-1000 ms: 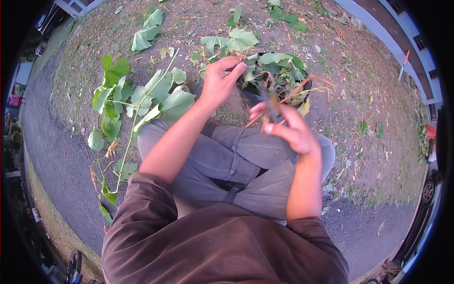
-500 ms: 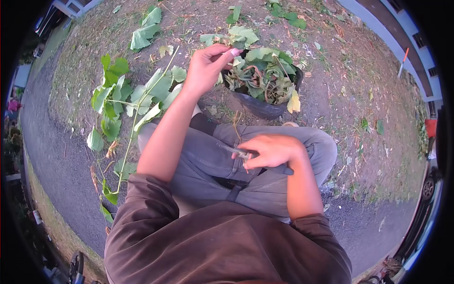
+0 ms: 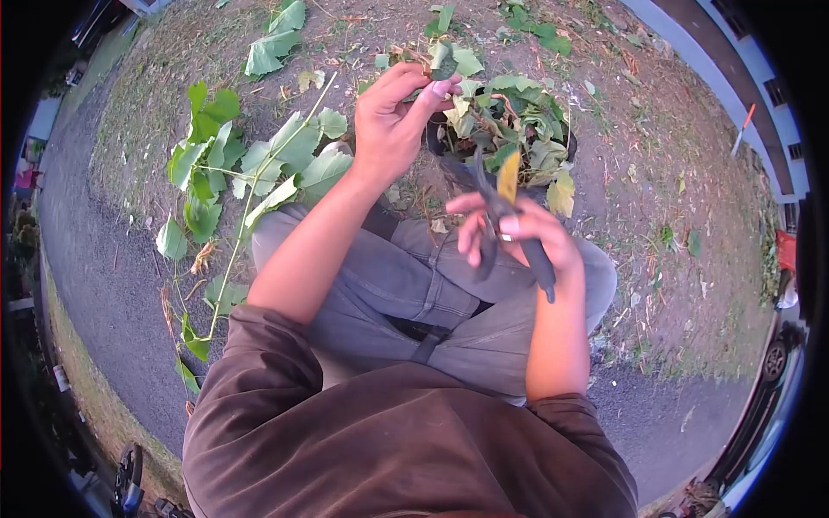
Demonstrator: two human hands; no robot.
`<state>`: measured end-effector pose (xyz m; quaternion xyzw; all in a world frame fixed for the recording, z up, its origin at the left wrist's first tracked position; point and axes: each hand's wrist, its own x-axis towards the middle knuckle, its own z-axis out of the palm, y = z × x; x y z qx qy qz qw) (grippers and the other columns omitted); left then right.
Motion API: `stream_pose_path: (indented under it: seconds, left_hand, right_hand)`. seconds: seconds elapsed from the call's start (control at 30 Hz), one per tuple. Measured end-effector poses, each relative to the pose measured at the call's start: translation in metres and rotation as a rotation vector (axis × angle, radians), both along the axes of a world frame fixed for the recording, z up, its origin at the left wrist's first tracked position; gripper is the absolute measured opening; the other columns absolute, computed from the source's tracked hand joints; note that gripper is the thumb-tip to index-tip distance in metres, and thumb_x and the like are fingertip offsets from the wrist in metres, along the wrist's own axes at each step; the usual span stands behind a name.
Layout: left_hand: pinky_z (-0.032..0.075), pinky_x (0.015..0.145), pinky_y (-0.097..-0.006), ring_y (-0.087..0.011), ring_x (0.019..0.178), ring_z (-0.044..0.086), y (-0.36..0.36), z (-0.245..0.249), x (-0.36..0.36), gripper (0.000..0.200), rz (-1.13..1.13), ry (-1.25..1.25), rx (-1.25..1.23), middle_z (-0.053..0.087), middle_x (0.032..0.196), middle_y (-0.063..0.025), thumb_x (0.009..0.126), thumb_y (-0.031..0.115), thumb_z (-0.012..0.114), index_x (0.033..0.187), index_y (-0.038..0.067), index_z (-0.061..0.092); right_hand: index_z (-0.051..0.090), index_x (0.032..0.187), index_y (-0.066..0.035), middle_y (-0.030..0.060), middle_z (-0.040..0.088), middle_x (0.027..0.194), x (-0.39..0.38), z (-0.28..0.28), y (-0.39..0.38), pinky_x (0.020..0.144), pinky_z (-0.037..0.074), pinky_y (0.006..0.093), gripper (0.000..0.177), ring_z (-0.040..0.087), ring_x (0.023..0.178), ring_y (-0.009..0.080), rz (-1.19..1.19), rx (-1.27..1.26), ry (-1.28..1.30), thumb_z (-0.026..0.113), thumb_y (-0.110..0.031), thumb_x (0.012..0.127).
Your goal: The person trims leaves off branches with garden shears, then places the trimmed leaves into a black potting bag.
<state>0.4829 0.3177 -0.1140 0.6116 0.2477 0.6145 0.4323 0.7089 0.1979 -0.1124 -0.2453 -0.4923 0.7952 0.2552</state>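
My left hand (image 3: 393,121) is closed in a pinch on a green leaf (image 3: 443,60), just left of and above the pot's rim. In my right hand (image 3: 540,233) is a pair of pruning shears (image 3: 499,203), with dark handles and a yellowish part, held above my right knee. The blades point up toward the pot and look somewhat blurred. The dark pot (image 3: 449,164) stands in front of my crossed legs, heaped with cut and wilted leaves (image 3: 518,121). A yellow leaf (image 3: 561,193) hangs over its near right side.
A long leafy vine stem (image 3: 246,211) lies on the ground to my left, reaching beside my left knee. Loose leaves (image 3: 275,43) lie farther out on the dirt. Behind and around me is asphalt (image 3: 104,285). An orange-tipped stick (image 3: 743,129) stands at the right.
My right hand has risen from my lap toward the pot, bringing the shears up into plain view. My left hand has shifted slightly up and right, and a leaf now shows in its fingers.
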Motion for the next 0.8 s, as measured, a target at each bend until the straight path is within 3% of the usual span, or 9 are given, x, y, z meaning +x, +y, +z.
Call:
stream_pose_path:
  seconds: [0.07, 0.13, 0.3, 0.47, 0.53, 0.57, 0.6, 0.67, 0.8]
  left_hand:
    - [0.065, 0.083, -0.0296, -0.021, 0.105, 0.075, 0.001, 0.0, 0.001, 0.019, 0.012, 0.012, 0.019, 0.068, 0.116, -0.0111, 0.107, 0.009, 0.064, 0.111, -0.007, 0.074]
    - [0.065, 0.083, -0.0299, -0.0212, 0.105, 0.075, -0.001, 0.003, 0.001, 0.02, 0.013, 0.014, 0.041, 0.069, 0.116, -0.0114, 0.108, 0.011, 0.064, 0.112, -0.007, 0.073]
    - [0.065, 0.085, -0.0309, -0.0217, 0.104, 0.076, -0.012, 0.021, -0.003, 0.023, 0.049, 0.049, 0.053, 0.072, 0.113, -0.0119, 0.109, 0.015, 0.062, 0.117, -0.005, 0.071]
    - [0.064, 0.079, -0.029, -0.0187, 0.103, 0.075, -0.001, 0.015, -0.005, 0.021, 0.061, -0.249, -0.02, 0.073, 0.109, -0.0088, 0.109, 0.013, 0.061, 0.117, -0.003, 0.072]
    - [0.063, 0.075, -0.0277, -0.0186, 0.101, 0.076, 0.007, 0.019, -0.017, 0.022, 0.115, -0.209, -0.033, 0.076, 0.108, -0.0096, 0.11, 0.017, 0.061, 0.117, -0.001, 0.072]
    - [0.065, 0.079, -0.0338, -0.0225, 0.105, 0.075, 0.009, 0.02, -0.021, 0.024, 0.139, -0.205, -0.028, 0.075, 0.11, -0.0118, 0.111, 0.017, 0.06, 0.117, -0.003, 0.071]
    - [0.067, 0.084, -0.04, -0.0264, 0.108, 0.075, 0.012, 0.021, -0.025, 0.026, 0.165, -0.201, -0.022, 0.074, 0.112, -0.014, 0.112, 0.018, 0.058, 0.117, -0.004, 0.069]
    - [0.067, 0.082, -0.0392, -0.0264, 0.107, 0.075, 0.017, 0.018, -0.032, 0.026, 0.178, -0.217, 0.007, 0.074, 0.111, -0.0144, 0.112, 0.018, 0.057, 0.117, -0.005, 0.069]
    - [0.067, 0.078, -0.0363, -0.0257, 0.105, 0.076, 0.026, 0.019, -0.044, 0.026, 0.259, -0.152, 0.104, 0.074, 0.111, -0.015, 0.112, 0.018, 0.057, 0.116, -0.005, 0.069]
  right_hand:
    - [0.053, 0.147, 0.005, 0.0227, 0.073, 0.113, -0.019, -0.024, 0.011, 0.096, 0.056, 0.0456, 0.059, 0.073, 0.098, 0.0319, -0.251, -0.357, 0.321, 0.051, -0.028, 0.099]
    - [0.053, 0.147, 0.004, 0.0271, 0.072, 0.113, -0.031, -0.044, 0.015, 0.102, 0.055, 0.0534, 0.055, 0.072, 0.103, 0.0389, -0.405, -0.538, 0.352, 0.046, -0.028, 0.103]
    - [0.044, 0.157, -0.022, 0.0357, 0.063, 0.134, -0.042, -0.045, 0.015, 0.107, 0.046, 0.0712, 0.057, 0.062, 0.128, 0.0507, -0.389, -0.668, 0.428, 0.039, -0.057, 0.113]
    - [0.049, 0.151, -0.021, 0.0343, 0.063, 0.133, -0.052, -0.055, 0.01, 0.107, 0.047, 0.0691, 0.052, 0.063, 0.128, 0.048, -0.393, -0.701, 0.432, 0.045, -0.054, 0.111]
    - [0.05, 0.148, -0.015, 0.0338, 0.063, 0.133, -0.055, -0.059, 0.009, 0.108, 0.049, 0.0657, 0.047, 0.063, 0.129, 0.0454, -0.401, -0.641, 0.404, 0.049, -0.044, 0.111]
    - [0.051, 0.145, -0.01, 0.033, 0.061, 0.138, -0.053, -0.058, 0.008, 0.112, 0.048, 0.0608, 0.043, 0.061, 0.132, 0.0421, -0.357, -0.658, 0.441, 0.051, -0.027, 0.106]
    - [0.051, 0.145, -0.01, 0.033, 0.061, 0.138, -0.054, -0.055, 0.008, 0.112, 0.048, 0.0608, 0.043, 0.061, 0.132, 0.0421, -0.355, -0.657, 0.441, 0.051, -0.027, 0.106]
    - [0.05, 0.147, -0.008, 0.0295, 0.059, 0.143, -0.058, -0.049, 0.003, 0.116, 0.045, 0.0581, 0.047, 0.059, 0.136, 0.0402, -0.335, -0.569, 0.45, 0.051, -0.019, 0.102]
    - [0.047, 0.152, -0.004, 0.0286, 0.056, 0.15, -0.063, -0.036, -0.002, 0.117, 0.044, 0.0575, 0.059, 0.056, 0.14, 0.0403, -0.317, -0.371, 0.333, 0.053, -0.021, 0.096]
